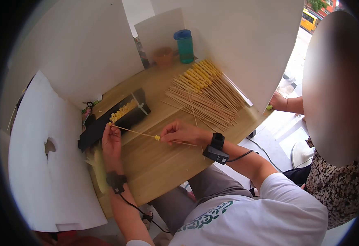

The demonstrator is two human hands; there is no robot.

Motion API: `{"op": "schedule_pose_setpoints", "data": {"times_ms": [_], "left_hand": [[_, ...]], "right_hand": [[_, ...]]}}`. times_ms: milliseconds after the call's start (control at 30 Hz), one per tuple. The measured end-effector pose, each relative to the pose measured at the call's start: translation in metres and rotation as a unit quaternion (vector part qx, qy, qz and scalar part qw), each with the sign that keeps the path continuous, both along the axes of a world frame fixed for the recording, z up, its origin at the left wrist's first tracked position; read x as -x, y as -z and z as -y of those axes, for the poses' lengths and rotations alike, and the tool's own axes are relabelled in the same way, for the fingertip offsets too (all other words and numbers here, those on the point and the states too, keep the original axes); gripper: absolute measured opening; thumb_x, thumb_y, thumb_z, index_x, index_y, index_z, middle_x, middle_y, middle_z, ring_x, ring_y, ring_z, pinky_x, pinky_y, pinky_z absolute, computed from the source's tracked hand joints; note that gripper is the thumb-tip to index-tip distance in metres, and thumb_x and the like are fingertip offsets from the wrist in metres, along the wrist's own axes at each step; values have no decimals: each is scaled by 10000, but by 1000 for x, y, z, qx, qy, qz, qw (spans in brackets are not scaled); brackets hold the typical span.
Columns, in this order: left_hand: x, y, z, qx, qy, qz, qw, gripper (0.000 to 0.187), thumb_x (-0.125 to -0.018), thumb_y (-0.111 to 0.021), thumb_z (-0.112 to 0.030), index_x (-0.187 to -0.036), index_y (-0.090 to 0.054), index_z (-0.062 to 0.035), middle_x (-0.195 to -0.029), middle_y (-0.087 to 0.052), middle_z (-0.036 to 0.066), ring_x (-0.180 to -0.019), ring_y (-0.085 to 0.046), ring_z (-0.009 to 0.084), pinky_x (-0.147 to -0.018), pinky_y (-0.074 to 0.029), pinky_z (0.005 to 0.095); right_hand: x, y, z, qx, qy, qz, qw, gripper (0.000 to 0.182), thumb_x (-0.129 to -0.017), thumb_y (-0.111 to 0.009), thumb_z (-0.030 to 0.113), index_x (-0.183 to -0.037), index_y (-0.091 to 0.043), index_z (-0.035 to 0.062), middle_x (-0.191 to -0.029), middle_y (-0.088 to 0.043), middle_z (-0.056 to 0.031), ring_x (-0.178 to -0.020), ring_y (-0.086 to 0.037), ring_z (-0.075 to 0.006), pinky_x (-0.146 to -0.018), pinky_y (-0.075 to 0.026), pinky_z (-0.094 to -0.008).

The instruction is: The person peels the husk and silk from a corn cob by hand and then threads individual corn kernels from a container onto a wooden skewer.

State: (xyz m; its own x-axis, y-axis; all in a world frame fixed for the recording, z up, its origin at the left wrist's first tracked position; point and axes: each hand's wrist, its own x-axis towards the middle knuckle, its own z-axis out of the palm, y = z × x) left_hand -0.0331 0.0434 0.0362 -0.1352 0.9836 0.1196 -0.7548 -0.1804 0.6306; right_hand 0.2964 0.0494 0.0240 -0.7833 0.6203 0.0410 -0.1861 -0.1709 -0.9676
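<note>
A thin wooden skewer (pixel 136 132) spans the space between my two hands above the table. My left hand (pixel 112 141) pinches at its far tip; whether a small piece sits between those fingertips I cannot make out. Closed around the shaft is my right hand (pixel 180 132), just behind a small cluster of yellow pieces (pixel 157 138) like corn kernels, threaded on the skewer. Beyond my left hand, a black tray (pixel 136 116) holds loose yellow pieces (pixel 123 110). Past my right hand lie many bare skewers (pixel 206 107) and a row of filled yellow skewers (pixel 200 77).
A teal bottle with a blue lid (pixel 185 47) and an orange bowl (pixel 163 56) stand at the back of the wooden table (pixel 159 172). White panels (pixel 93 45) enclose it. At right, another person's hand (pixel 278 101) is near the table corner. Cables run from my wrist devices.
</note>
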Motion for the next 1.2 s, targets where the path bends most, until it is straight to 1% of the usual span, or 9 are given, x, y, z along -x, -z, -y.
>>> {"op": "schedule_pose_setpoints", "data": {"times_ms": [367,433,467,533,867,1067,1100,1133,1200], "left_hand": [[-5,-1,2,-2,-1,11,1000,172,-946,-576,-56,-1079,-542,47,-962,-587,95,-809,-541,130,-689,-484,239],[-5,-2,2,-1,9,7,1000,144,-945,-580,-61,-1038,-570,48,-937,-607,98,-804,-556,133,-713,-490,249],[-6,-2,2,-1,9,7,1000,144,-945,-580,-61,-1038,-570,48,-937,-607,98,-804,-556,133,-713,-490,249],[-7,-1,2,7,-2,13,1000,183,-948,-572,-56,-1089,-532,53,-955,-581,93,-815,-542,132,-699,-492,245],[-8,-1,1,14,-8,12,1000,169,-948,-571,-61,-1077,-535,43,-950,-584,89,-807,-548,133,-698,-494,249],[-8,0,1,10,4,24,1000,156,-951,-561,-54,-1077,-532,34,-954,-584,88,-809,-547,129,-700,-488,246],[-8,0,1,0,23,25,999,150,-945,-574,-61,-1058,-544,34,-945,-595,89,-806,-554,130,-706,-493,246],[-8,-2,2,-11,42,25,999,146,-939,-587,-68,-1039,-556,34,-936,-606,91,-802,-561,131,-713,-497,247],[-11,-5,2,-5,37,26,999,148,-940,-585,-67,-1043,-546,33,-937,-602,90,-799,-557,130,-712,-496,246]], "right_hand": [[1,4,-1,12,4,-14,1000,118,-889,-660,148,-930,-684,40,-690,-608,28,-537,-450,1,-471,-313,-155],[2,2,-1,17,5,-14,1000,117,-890,-660,149,-930,-684,42,-690,-607,28,-536,-449,2,-470,-313,-156],[2,2,-1,17,7,-11,1000,115,-890,-661,149,-927,-684,43,-690,-607,28,-535,-447,2,-470,-311,-156],[2,1,0,16,9,-8,1000,113,-890,-662,149,-924,-683,44,-690,-607,28,-535,-446,3,-469,-310,-156],[2,3,-1,5,12,-10,1000,127,-887,-668,163,-931,-680,44,-682,-604,32,-528,-438,2,-467,-305,-162],[-1,-3,2,-25,25,25,999,153,-893,-659,197,-927,-681,50,-693,-595,42,-558,-445,2,-489,-314,-168],[-2,-4,3,-30,21,25,999,157,-895,-656,202,-926,-682,51,-699,-594,45,-569,-450,0,-496,-319,-169],[-1,-5,3,-29,23,25,999,157,-895,-656,202,-926,-682,51,-699,-594,45,-569,-450,0,-496,-319,-169],[-2,-6,3,-20,28,20,999,124,-881,-649,172,-890,-677,52,-692,-585,46,-576,-460,-7,-502,-333,-176]]}}
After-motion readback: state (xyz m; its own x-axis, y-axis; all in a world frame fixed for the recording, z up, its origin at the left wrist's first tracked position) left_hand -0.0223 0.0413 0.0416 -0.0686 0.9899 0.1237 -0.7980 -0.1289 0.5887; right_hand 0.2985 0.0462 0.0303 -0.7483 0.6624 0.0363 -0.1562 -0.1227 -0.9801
